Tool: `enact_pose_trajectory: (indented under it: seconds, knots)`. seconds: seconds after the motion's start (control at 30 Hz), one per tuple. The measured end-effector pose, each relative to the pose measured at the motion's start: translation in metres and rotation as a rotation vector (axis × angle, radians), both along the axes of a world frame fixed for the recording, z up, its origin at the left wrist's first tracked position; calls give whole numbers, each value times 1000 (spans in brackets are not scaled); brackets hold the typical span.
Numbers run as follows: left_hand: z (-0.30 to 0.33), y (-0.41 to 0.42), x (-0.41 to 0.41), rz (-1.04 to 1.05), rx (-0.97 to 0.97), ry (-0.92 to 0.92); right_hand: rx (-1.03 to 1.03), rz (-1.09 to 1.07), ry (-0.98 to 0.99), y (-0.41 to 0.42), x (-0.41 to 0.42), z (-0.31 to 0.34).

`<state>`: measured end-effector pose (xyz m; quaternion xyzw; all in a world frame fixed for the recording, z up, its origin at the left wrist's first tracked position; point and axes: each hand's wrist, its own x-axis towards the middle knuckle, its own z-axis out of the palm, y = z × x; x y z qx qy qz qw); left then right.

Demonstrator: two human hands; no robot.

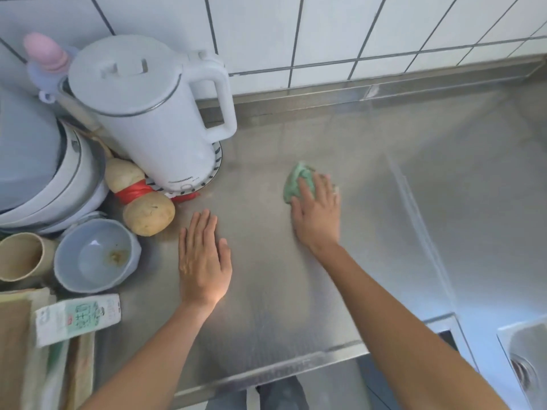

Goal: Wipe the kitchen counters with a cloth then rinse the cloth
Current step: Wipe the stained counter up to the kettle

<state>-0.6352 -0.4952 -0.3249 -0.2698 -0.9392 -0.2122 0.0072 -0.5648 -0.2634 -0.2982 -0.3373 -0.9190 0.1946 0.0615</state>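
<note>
Stainless steel counter (296, 291) fills most of the view, wiping step underway, rinse not started. Sink (527, 359) shows at the far lower right, well apart from both hands, so the rinse looks a long way off yet.

Clutter sits left of the left fingers: white electric kettle (148, 113), rice cooker (38, 173), grey bowl (94, 255) with food residue, gourd (142, 199) tied with red cord, carton (77, 318).

Right hand (318, 214) lies palm down on the green cloth (297, 180), fingers (307, 190) fairly flat, loosely together, pressing the cloth onto the steel; cloth bunches out beyond the fingertips toward the tiled wall (325, 34).

Left hand (204, 258) rests flat on the bare counter, fingers (201, 226) straight and close together, thumb out, holding nothing, just bracing.

Next move likely calls for dragging the cloth across the unwiped steel right of the right fingers, keeping downward pressure, steering wide of the kettle base.
</note>
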Motion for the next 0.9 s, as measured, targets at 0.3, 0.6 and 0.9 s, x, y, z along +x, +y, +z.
enact_pose_trajectory:
  seconds: [0.3,0.6,0.9]
  knots:
    - [20,-105,47,-127,137,-117,35,674,-36,-163,126,-9]
    - [8,-188,87,-293,-176,-71,28,151,-111,-83,156,3]
    - [9,-189,84,-287,8,-78,-19,313,-4,-253,50,-7]
